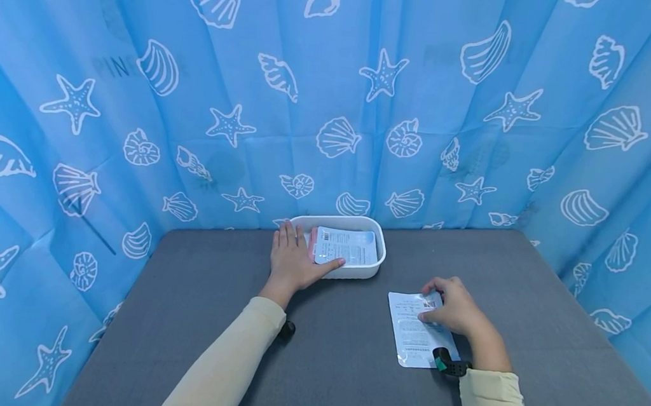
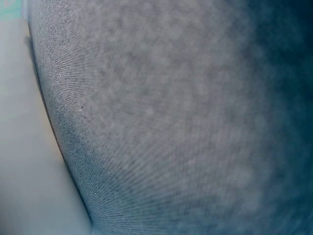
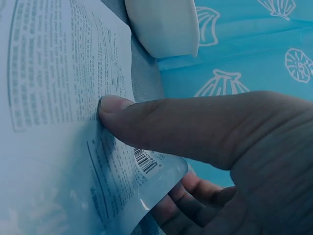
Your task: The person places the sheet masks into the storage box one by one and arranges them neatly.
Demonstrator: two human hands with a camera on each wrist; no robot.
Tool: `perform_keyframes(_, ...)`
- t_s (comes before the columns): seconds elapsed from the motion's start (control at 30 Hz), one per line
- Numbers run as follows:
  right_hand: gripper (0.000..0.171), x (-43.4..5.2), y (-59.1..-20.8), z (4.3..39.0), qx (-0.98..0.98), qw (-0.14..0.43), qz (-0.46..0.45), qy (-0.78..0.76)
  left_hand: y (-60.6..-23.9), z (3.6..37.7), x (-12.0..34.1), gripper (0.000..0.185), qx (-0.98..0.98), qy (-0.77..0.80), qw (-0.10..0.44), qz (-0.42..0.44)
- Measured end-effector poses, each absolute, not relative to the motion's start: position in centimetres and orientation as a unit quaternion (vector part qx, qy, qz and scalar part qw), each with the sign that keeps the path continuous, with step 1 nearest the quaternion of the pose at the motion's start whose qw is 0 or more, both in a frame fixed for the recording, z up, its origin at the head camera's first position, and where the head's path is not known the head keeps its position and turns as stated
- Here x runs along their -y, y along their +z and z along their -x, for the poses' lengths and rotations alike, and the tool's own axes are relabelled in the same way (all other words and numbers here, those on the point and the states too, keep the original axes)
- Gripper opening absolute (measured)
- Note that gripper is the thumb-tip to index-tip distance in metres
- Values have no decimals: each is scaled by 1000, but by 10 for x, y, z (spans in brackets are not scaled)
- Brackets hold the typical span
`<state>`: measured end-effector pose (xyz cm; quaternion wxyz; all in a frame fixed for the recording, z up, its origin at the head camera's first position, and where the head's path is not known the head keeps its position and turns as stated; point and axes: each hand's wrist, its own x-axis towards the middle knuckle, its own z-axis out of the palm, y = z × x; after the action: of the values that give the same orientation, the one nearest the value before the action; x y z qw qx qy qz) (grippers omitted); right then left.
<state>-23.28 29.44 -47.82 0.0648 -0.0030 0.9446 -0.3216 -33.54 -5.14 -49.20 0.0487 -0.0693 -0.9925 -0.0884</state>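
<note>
the right hand (image 1: pixel 455 309) pinches the lower-right sachet (image 1: pixel 415 331) by its top edge, best lifted flat, while the left hand (image 1: pixel 292 258) lies spread, steadying the white tray (image 1: pixel 374 267) on the desk (image 1: pixel 341 370).

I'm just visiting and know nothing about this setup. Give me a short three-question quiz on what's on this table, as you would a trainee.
1. True or false: the sachet in the white tub is the only sachet in view.
2. Multiple choice: what does the right hand hold? A) the tub's rim B) the corner of a flat sachet on the table C) nothing
3. Fill in: the left hand lies with its fingers flat on the rim of the white ____.

Key
1. False: a second sachet lies on the grey table.
2. B: the right wrist view shows the thumb on top of the sachet and the fingers curled under its corner.
3. tub
</note>
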Motion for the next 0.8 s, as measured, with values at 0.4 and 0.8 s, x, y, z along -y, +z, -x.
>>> perform_keyframes(0.4,23,-295,-479,234,-941,93,-2,-324,-492,335,52,141,992,-91,50,71)
perform_keyframes(0.8,26,-299,-477,235,-937,100,3,-336,-493,336,51,142,993,-78,52,66)
